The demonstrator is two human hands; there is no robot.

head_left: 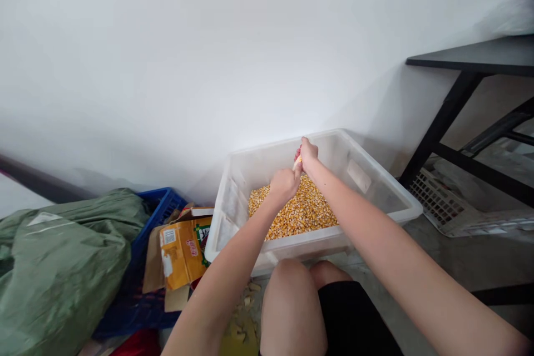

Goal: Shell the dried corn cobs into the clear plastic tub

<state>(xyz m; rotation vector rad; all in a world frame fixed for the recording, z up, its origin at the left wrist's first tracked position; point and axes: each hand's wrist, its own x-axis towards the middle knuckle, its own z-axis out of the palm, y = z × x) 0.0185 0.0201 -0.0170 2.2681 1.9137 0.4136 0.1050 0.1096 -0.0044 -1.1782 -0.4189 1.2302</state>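
Both my arms reach forward over a translucent white plastic tub [375, 200] with a layer of loose yellow corn kernels [300, 214] on its bottom. My left hand [284, 184] is closed round the lower end of a pale corn cob [297, 163]. My right hand [307, 154] is closed round the cob's upper end, just above the left hand. The cob is mostly hidden by my fingers. Both hands hover above the kernels near the tub's middle.
My bare knees [292, 289] are just in front of the tub. A blue crate [162, 203] with torn cardboard [183, 250] and a green sack [62, 267] lie at the left. A black table frame [459, 100] and a white grid basket [442, 200] stand at the right. Husk scraps [244, 311] litter the floor.
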